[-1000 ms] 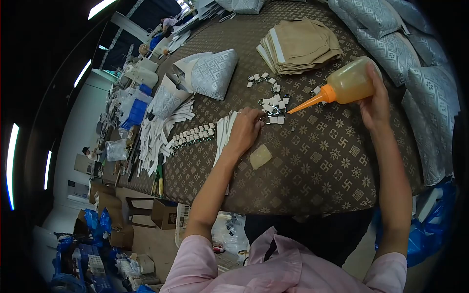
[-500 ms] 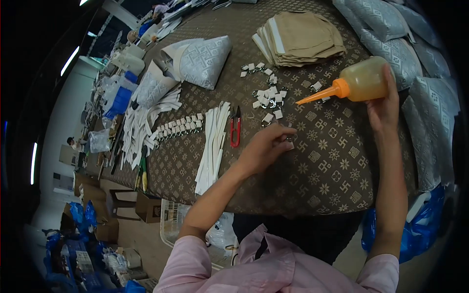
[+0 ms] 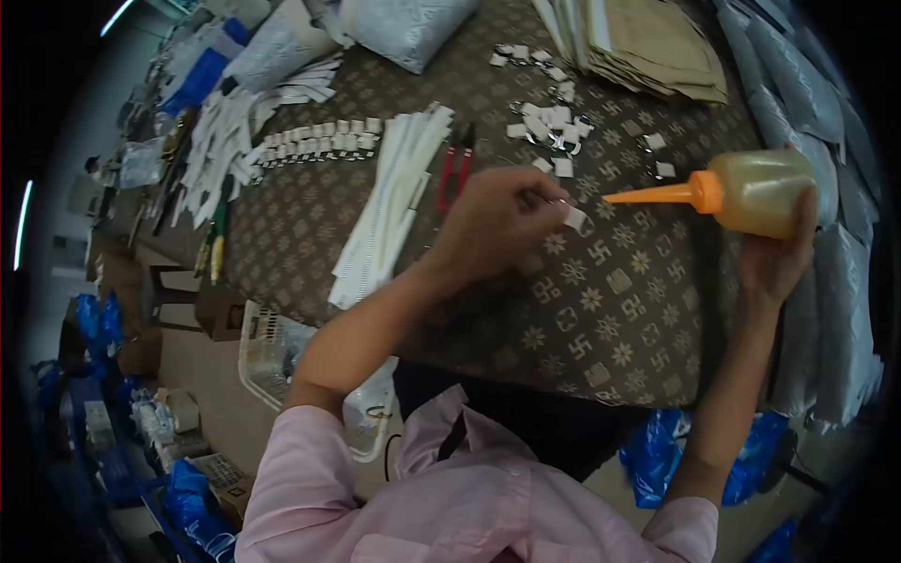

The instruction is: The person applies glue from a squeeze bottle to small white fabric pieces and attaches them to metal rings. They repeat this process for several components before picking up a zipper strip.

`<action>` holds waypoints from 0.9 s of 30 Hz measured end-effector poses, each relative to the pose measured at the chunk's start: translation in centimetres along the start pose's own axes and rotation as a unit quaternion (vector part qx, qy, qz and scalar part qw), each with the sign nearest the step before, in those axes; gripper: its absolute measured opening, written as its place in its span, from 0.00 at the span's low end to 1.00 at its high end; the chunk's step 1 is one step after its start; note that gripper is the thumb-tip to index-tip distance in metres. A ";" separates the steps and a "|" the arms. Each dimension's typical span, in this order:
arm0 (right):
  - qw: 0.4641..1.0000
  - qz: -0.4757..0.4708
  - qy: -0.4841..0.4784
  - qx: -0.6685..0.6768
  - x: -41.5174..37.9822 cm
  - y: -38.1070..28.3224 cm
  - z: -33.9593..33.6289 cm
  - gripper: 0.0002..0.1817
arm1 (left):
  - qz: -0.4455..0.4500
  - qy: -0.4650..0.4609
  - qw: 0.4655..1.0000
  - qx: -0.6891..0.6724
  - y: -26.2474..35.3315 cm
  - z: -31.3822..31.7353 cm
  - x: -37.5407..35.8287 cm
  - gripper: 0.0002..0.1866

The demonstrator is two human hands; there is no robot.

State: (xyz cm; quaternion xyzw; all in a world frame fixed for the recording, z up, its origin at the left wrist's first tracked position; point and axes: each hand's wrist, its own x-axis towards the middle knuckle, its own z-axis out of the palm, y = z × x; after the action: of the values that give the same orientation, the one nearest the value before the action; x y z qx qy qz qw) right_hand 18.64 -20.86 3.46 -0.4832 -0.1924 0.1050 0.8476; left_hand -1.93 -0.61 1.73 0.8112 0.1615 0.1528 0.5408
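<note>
Centrally, a person's two bare hands work above a bench [image 3: 507, 357] covered in dark brown cloth with pale geometric and floral motifs. The left hand [image 3: 497, 220] has its thumb and fingertips pinched together on a small white-tabbed metal piece [image 3: 575, 218], held over the cloth; its finer details are too small to make out. The right hand [image 3: 774, 263] is wrapped around a squeeze bottle [image 3: 765, 192] of yellowish liquid, tilted onto its side. The bottle's orange nozzle [image 3: 657, 194] points left, its tip near the pinched piece but apart from it.

Just beyond the left hand lies a loose pile of similar white-tabbed pieces [image 3: 554, 127], with a curving line of more above it and a few others between the pile and the bottle. Beside the left hand, on its left, are red-handled snips [image 3: 446, 188], then a bundle of flat white strips [image 3: 399, 188]. Farther left, more tabbed pieces sit in a neat row [image 3: 319, 141], near a tangled heap of white strips [image 3: 216, 150]. At the far side rests a stack of tan fabric [image 3: 657, 42]; silvery patterned cushions [image 3: 798, 103] line the right edge.
</note>
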 end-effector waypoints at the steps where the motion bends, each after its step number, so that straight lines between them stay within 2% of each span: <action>1: 0.999 -0.032 0.000 -0.008 -0.3 -0.2 0.7 0.34 | 0.007 0.027 0.999 -0.038 -0.3 -0.1 0.1 0.07; 3: 0.998 -0.057 -0.007 -0.026 -0.9 -0.6 1.3 0.34 | -0.042 0.020 0.996 -0.071 0.8 -0.8 0.1 0.08; 8: 0.986 -0.137 -0.036 -0.082 -1.9 -0.9 1.9 0.35 | -0.032 0.027 0.996 -0.083 0.6 -1.0 0.0 0.08; 14: 0.980 -0.152 -0.080 -0.098 -2.0 -0.5 1.7 0.35 | -0.060 0.017 0.995 -0.076 0.7 -0.9 -0.1 0.08; 27: 0.977 -0.157 -0.085 -0.116 -2.2 -0.2 2.0 0.34 | -0.059 0.016 0.995 -0.081 0.6 -0.9 -0.1 0.08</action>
State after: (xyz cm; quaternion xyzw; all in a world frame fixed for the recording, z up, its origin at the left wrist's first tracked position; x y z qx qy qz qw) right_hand 15.76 -20.20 4.03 -0.5311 -0.3485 -0.0114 0.7722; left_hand -2.33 -0.14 2.58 0.7511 0.2053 0.1463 0.6102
